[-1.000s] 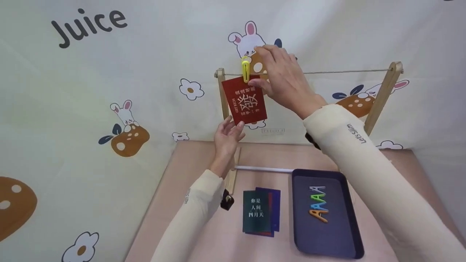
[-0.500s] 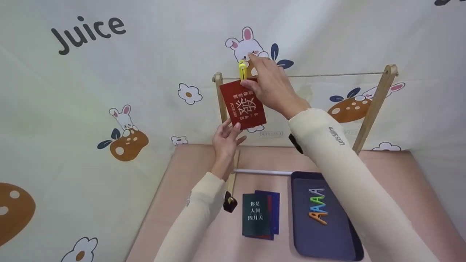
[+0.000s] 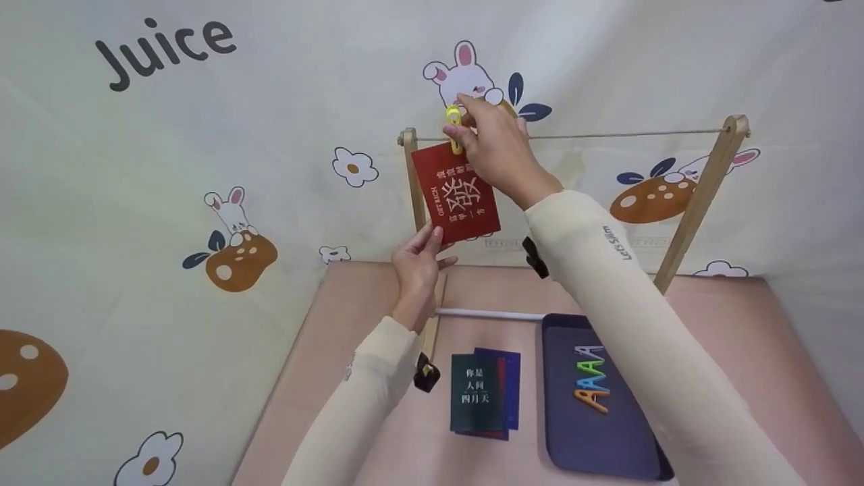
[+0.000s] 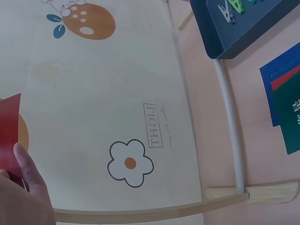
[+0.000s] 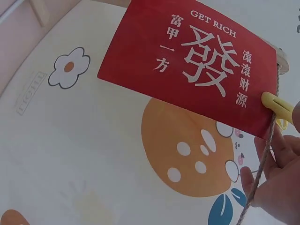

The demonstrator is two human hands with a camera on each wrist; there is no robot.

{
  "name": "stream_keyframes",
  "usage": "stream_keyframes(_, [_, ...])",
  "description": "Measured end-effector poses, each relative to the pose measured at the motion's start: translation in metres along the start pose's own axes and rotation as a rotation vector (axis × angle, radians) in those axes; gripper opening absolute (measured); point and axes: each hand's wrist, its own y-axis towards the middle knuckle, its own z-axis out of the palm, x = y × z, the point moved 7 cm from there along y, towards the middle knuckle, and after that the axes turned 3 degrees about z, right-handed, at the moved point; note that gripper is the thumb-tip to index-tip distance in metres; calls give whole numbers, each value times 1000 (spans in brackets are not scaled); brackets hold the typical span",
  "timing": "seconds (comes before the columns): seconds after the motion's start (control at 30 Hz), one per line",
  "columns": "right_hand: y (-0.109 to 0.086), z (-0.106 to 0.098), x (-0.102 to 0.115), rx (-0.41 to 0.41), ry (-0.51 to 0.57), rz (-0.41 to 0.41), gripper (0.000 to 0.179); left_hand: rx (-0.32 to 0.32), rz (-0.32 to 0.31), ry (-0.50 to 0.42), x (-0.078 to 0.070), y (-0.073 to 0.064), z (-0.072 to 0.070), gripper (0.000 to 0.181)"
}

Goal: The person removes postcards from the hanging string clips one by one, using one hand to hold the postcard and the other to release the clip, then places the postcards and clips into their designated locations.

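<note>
A red card [image 3: 457, 194] with white characters hangs tilted at the cord [image 3: 628, 134] near the left post. My left hand [image 3: 416, 268] pinches the card's lower edge, the thumb in front; the left wrist view shows only part of this hand [image 4: 23, 197]. A yellow clothespin [image 3: 454, 121] stands at the card's top edge, and my right hand [image 3: 501, 145] holds it with the thumb on its side. In the right wrist view the clothespin [image 5: 277, 107] overlaps both the card's edge and the cord [image 5: 255, 185]. Some right fingers curl behind the cord.
Wooden posts [image 3: 702, 196] carry the cord, and a white rod [image 3: 489, 314] runs low between them. A dark tray [image 3: 560, 432] holds several clothespins [image 3: 588, 379]. Left of it lies a stack of cards [image 3: 476, 415], the green one on top. A printed cloth hangs behind.
My right thumb has moved from the card's top edge up onto the clothespin, and the right hand has shifted left. The left hand stays at the card's lower edge.
</note>
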Motion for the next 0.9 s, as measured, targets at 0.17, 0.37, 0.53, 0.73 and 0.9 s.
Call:
stream_keyframes(0.17, [0,3,-3,3,5,53,57,-13,11,16,2,1,-2,41])
stream_keyframes(0.37, [0,-1,-1,-35,60,73,49,-30,42,29,1,0,-4,41])
stream_keyframes(0.53, [-1,-5,-1,-82,100,82,40,-26,53,46,0,-3,-1,40])
stream_keyframes(0.73, [-3,-6,-5,-116,186,94,29,-19,44,34,1,-6,3,39])
stream_keyframes(0.9, [-3,-8,-4,-154,244,32,23,9,25,41,0,-10,7,41])
